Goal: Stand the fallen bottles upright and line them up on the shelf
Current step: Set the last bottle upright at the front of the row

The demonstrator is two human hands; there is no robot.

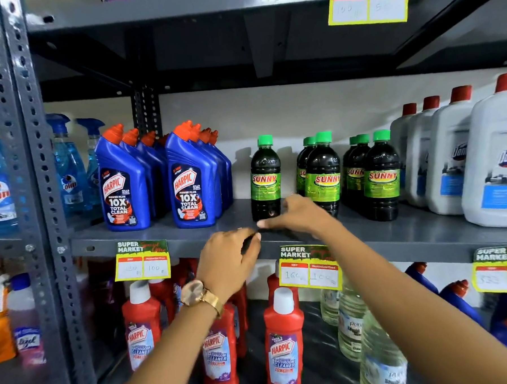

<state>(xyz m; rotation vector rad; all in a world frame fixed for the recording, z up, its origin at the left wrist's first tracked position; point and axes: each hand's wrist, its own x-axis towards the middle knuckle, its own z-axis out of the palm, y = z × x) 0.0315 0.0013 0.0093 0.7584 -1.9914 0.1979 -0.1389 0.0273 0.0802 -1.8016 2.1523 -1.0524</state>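
Dark Sunny bottles with green caps stand upright on the grey middle shelf (166, 234). One bottle (264, 176) stands alone at the left, a pair (322, 170) is in the middle, and a group of three (376, 175) is at the right. My right hand (302, 215) hovers low at the shelf front, between the single bottle and the pair, fingers spread and thumb pointing left, holding nothing. My left hand (230, 257), with a gold watch on the wrist, is loosely curled at the shelf's front edge below the single bottle and holds nothing.
Blue Harpic bottles (187, 180) stand left of the Sunny bottles, white Domex jugs (494, 161) to the right, blue Colin sprays (69, 178) at far left. Red Harpic bottles (284, 346) and clear bottles (352, 330) fill the shelf below. Price tags (309, 268) hang from the shelf edge.
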